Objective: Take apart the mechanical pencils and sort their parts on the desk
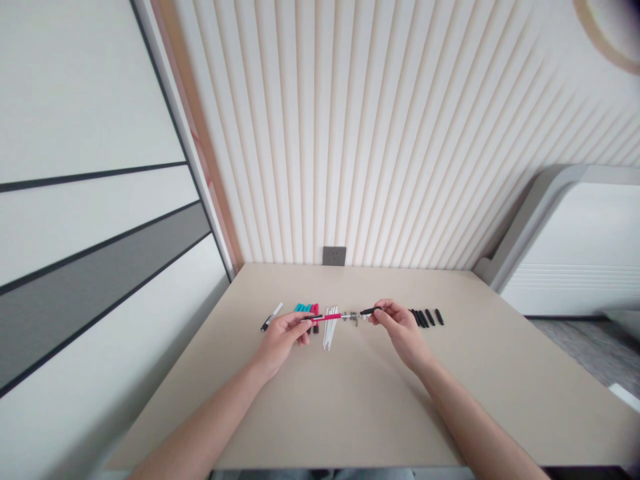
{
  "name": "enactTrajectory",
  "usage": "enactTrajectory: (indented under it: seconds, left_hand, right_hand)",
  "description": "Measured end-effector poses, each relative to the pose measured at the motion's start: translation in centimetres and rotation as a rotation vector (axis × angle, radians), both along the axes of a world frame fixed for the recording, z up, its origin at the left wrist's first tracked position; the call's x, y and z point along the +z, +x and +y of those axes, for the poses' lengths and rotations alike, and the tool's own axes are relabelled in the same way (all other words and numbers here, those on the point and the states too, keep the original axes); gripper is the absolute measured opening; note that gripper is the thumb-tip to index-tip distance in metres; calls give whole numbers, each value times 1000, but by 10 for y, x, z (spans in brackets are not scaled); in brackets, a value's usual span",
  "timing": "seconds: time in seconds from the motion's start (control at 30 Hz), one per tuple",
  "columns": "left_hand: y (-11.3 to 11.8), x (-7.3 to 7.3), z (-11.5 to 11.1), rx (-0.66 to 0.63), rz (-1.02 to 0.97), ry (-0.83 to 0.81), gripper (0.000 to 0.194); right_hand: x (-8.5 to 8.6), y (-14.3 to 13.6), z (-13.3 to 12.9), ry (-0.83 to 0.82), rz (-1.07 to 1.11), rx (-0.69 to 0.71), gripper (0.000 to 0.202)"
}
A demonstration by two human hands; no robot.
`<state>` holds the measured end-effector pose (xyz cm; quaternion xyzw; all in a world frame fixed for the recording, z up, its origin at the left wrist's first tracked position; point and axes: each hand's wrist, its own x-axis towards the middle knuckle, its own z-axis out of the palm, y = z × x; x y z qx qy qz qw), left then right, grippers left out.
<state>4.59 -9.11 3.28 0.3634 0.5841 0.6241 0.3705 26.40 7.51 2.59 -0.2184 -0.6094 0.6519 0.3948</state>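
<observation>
My left hand (pixel 280 339) pinches a pink pen barrel (pixel 332 317) with a black clip side, held level above the table. A thin whitish refill with a metallic-looking part (pixel 347 316) sticks out of the barrel's right end. My right hand (pixel 400 330) holds a dark tapered pen grip (pixel 369 311) between thumb and fingers. The grip points left toward the refill, with a small gap between them. Below the barrel lie several white refills (pixel 329 335), fanned in a bunch. Small metal pieces (pixel 354 320), too tiny to make out, lie between my hands.
Teal pen barrels (pixel 303 307) and pink ones (pixel 315 308) lie behind my left hand. A white-and-black pen (pixel 273 316) rests to their left. Several black grips (pixel 431 317) form a row beside my right hand. The beige table (pixel 345 407) meets a ribbed wall with a socket (pixel 334 256).
</observation>
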Motion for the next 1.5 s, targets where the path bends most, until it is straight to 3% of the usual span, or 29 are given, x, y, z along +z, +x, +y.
enactTrajectory:
  seconds: [0.2, 0.53, 0.77, 1.03, 1.3, 1.5]
  left_hand:
    - [-2, -4, 0, 15, 24, -2, 33]
    - [-7, -9, 1, 6, 50, -9, 31]
    - [-9, -22, 1, -75, 199, -12, 31]
    - [-11, -20, -1, -55, 376, 15, 25]
    - [-10, -17, 0, -44, 413, 32, 23]
    - [-10, -20, 2, -14, 335, 28, 24]
  right_hand:
    - [-2, 2, 5, -23, 50, -38, 25]
    - [6, 2, -3, 12, -43, 35, 32]
    - [5, -1, -8, 34, -201, 220, 37]
    - [-4, -3, -10, 44, -221, 188, 36]
    - [-12, -5, -16, 195, -381, 177, 51]
    - [-5, 1, -8, 392, -350, 69, 35]
